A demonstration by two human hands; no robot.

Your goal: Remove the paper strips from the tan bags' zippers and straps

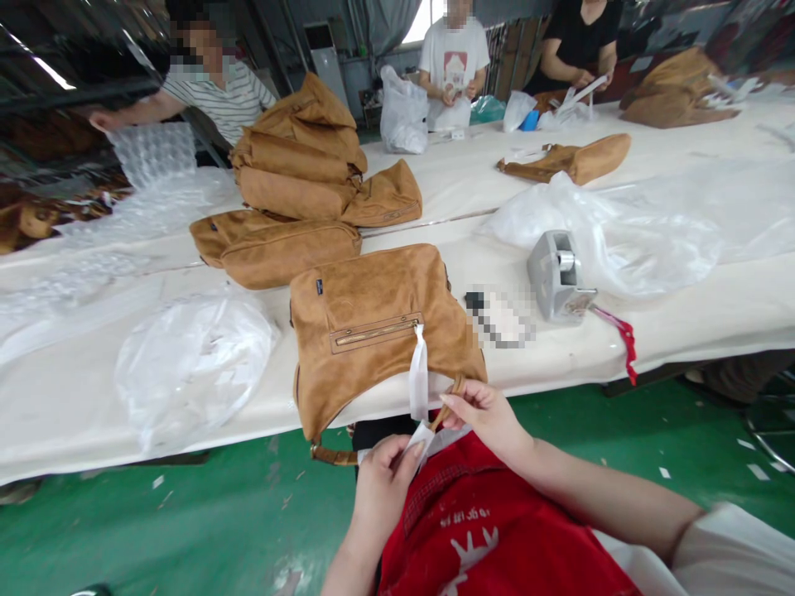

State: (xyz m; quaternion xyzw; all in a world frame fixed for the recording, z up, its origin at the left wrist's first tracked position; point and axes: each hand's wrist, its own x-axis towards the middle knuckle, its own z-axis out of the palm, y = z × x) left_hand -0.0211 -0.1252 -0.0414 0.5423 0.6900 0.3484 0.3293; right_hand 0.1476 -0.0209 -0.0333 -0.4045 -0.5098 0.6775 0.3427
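A tan handbag (373,290) lies at the table's near edge, its zipped pocket (376,333) facing up. From the zip pull hangs a white strip (420,377) of thin wrapping material. My right hand (481,414) pinches a narrow tan strap (448,404) just off the bag's lower right side. Close beside it, my left hand (388,472) has thumb and fingers closed on a white strip (422,439) at the strap's lower end. Whether that strip goes around the strap I cannot tell. A wider strap with a metal ring (335,456) droops from the bag's lower left corner.
More tan bags (298,182) are piled behind. A grey tape dispenser (555,277) and clear plastic bags (621,232) stand to the right; a crumpled plastic bag (195,360) lies left. Bubble wrap (155,157) is at far left. Several people work across the table.
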